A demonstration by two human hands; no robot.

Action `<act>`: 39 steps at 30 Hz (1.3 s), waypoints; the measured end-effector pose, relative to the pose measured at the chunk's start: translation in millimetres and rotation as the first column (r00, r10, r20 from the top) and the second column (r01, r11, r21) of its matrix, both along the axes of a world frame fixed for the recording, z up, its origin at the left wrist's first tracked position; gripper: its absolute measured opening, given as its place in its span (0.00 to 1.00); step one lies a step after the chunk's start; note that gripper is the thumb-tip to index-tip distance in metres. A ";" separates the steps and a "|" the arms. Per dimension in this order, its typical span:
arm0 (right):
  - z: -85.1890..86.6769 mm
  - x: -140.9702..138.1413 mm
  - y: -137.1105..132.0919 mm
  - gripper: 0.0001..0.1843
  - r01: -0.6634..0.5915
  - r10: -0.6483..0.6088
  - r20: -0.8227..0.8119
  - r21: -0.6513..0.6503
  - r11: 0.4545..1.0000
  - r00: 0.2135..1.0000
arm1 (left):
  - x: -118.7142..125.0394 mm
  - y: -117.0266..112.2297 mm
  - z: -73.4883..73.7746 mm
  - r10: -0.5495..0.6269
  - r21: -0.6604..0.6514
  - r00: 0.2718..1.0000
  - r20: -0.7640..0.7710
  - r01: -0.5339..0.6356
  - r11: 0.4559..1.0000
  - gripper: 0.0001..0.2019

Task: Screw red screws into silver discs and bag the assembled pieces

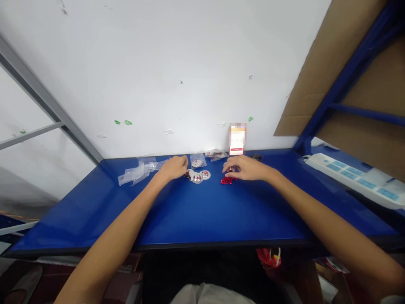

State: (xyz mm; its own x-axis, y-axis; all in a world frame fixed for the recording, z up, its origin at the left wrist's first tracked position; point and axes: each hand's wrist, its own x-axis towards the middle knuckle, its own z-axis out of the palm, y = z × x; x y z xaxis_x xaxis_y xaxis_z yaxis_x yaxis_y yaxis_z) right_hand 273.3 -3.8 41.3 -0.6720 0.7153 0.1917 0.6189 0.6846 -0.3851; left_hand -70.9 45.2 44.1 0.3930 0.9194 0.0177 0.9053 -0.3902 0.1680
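Observation:
My left hand (175,167) rests on the blue table (202,215) with its fingers curled closed beside a few small silver discs (198,176). What it grips, if anything, is hidden. My right hand (243,168) lies to the right with its fingers bent down over a small pile of red parts (228,180). Its fingertips pinch something small that I cannot name.
Clear plastic bags (136,173) lie at the back left, more small bags (215,155) sit near the wall. A small card (237,139) leans on the white wall. A white power strip (351,177) lies at the right under a blue shelf frame (344,76).

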 end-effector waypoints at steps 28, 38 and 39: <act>-11.7 -44.5 -14.4 0.21 -0.150 -0.179 -0.652 -0.416 0.897 0.737 | 53.6 -51.9 -21.0 -0.600 0.404 0.607 0.521 0.444 0.800 0.10; -11.8 -46.4 -18.0 0.12 -0.039 -0.157 -0.593 -0.305 0.952 0.790 | 51.7 -54.2 -15.1 -0.581 0.443 0.667 0.466 0.392 0.806 0.08; -11.8 -46.7 -18.9 0.11 -0.026 -0.149 -0.581 -0.282 0.959 0.800 | 52.5 -55.2 -15.7 -0.598 0.454 0.666 0.445 0.408 0.792 0.09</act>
